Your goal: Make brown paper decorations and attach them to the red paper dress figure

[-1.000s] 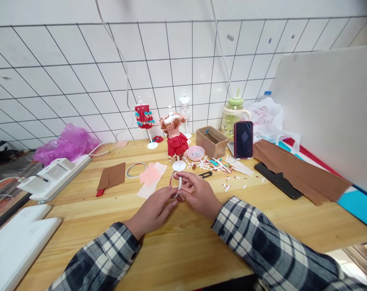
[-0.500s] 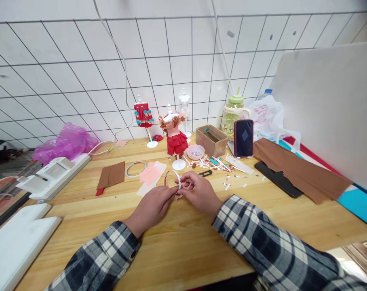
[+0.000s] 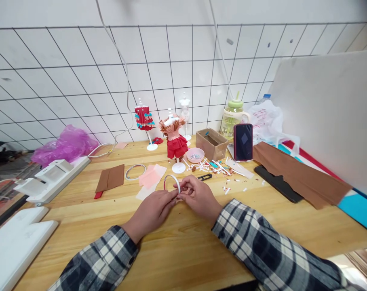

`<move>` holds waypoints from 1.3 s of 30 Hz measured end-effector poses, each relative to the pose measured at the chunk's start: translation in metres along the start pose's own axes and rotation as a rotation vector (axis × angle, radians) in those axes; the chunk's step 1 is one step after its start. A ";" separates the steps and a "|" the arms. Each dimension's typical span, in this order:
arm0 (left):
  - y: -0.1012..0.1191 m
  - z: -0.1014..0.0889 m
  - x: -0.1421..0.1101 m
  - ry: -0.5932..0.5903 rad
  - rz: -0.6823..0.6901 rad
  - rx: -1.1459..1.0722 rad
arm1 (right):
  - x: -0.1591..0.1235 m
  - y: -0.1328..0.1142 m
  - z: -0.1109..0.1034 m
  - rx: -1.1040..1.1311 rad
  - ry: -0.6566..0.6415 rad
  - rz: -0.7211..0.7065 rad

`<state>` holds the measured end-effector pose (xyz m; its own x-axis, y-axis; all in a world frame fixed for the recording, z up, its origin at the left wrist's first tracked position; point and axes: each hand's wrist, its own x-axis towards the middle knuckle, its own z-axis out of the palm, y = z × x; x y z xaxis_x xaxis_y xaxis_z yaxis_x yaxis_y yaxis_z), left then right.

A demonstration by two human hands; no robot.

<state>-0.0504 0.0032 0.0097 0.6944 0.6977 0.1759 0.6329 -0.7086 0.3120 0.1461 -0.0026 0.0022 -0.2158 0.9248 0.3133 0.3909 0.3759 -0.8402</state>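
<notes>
Between my two hands, just above the wooden table [image 3: 171,238], a roll of white tape [image 3: 171,176] stands on edge; some red shows at its left inner side. My left hand [image 3: 153,210] is closed on its lower part. My right hand [image 3: 198,198] pinches at the ring's right side, and whether something small is also between those fingertips I cannot tell. Behind the ring stands a mini dress form in a red and pink ruffled dress [image 3: 177,146]. A small pair of black snips [image 3: 204,177] lies just beyond my right hand.
Peach paper [image 3: 151,176], another ring [image 3: 135,172] and folded brown paper [image 3: 110,178] lie to the left. A pink dish [image 3: 195,154], paper scraps [image 3: 222,165], cardboard box [image 3: 212,143] and upright phone [image 3: 243,141] stand behind. A power strip [image 3: 59,180] sits far left.
The whole view has shifted slightly, with the things at the back now lower in it. Both hands keep their hold on the ring, with only slight finger movement.
</notes>
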 end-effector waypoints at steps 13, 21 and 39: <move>-0.007 0.003 -0.001 0.054 0.090 -0.004 | -0.001 -0.001 -0.003 -0.012 -0.017 -0.232; -0.004 0.002 -0.002 0.077 0.099 0.012 | -0.003 -0.004 -0.001 -0.023 0.004 -0.206; -0.003 -0.002 -0.001 0.113 0.073 -0.117 | -0.004 -0.003 -0.003 0.103 -0.031 -0.223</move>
<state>-0.0540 0.0054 0.0108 0.6899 0.6572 0.3035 0.5338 -0.7451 0.3998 0.1482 -0.0071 0.0050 -0.3144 0.8168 0.4838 0.2374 0.5611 -0.7930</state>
